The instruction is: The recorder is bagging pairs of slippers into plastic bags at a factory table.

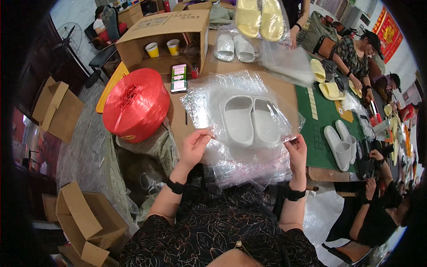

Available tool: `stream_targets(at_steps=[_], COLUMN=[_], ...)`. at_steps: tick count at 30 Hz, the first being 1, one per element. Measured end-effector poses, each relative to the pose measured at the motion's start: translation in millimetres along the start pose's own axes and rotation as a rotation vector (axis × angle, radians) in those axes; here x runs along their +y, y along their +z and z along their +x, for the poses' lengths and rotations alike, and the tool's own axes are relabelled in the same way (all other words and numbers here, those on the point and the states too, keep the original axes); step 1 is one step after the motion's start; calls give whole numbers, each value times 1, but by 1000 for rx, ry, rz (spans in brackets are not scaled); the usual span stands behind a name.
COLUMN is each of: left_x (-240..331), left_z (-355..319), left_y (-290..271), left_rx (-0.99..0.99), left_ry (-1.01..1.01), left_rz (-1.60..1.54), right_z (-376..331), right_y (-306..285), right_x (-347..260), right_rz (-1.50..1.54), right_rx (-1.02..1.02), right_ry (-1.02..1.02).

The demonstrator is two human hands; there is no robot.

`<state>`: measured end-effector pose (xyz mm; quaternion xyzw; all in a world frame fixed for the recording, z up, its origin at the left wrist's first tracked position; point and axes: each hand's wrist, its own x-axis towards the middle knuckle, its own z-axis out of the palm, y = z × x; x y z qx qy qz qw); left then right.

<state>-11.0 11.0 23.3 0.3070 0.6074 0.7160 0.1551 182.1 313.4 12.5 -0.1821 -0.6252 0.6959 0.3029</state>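
A pair of pale grey slippers [239,121] lies side by side inside a clear plastic bag [213,100], soles down, heels toward me. With thumb and fingers pinched, my left hand [195,146] grips the bag's near left edge. My right hand [296,150] pinches its near right corner, close to the slippers' heels. Beneath it spreads a stack of more clear bags [231,171], hanging a little over the table's near edge.
A large roll of red twine [136,106] stands at the left, near a phone [179,78] and an open carton [164,26] with two paper cups. Beyond are bagged white slippers [234,48] and yellow slippers [260,20] by a co-worker's hand. A green mat [318,133] bears grey slippers. Other people sit rightward.
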Motion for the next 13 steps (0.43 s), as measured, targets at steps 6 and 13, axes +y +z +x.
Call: stream_targets(at_steps=[6,13], left_x=[-18,-17], left_z=[-10,-15], left_y=[19,45], left_rx=[-92,166], left_ry=[152,-185], left_rz=[-306,-393], right_z=[-13,-10], right_y=[35,31], right_x=[0,37], right_rz=[433,227], right_rx=[252,138], right_ry=[285,305])
